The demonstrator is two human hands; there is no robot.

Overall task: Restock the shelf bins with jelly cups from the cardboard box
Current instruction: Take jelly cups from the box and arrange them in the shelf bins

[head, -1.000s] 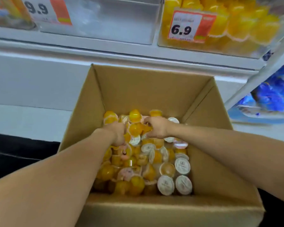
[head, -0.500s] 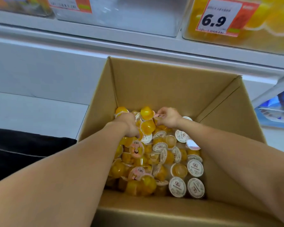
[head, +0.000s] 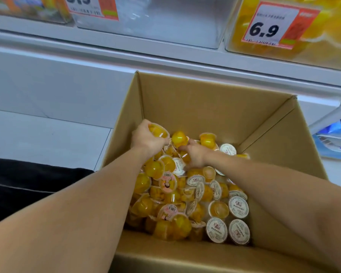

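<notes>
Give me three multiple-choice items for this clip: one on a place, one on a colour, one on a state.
1. Where do both hands work?
A. inside the cardboard box
B. in the shelf bin
C. on the floor

2. What colour are most jelly cups in the box?
A. blue
B. yellow-orange
C. green

3. What is the left hand doing?
A. hanging idle
B. pressing flat on a box wall
C. gripping a jelly cup

Answers:
1 A: the left hand and right hand are down among the cups, within the walls of the cardboard box.
2 B: the heap of jelly cups shows yellow-orange.
3 C: its fingers curl round a held cup.
</notes>
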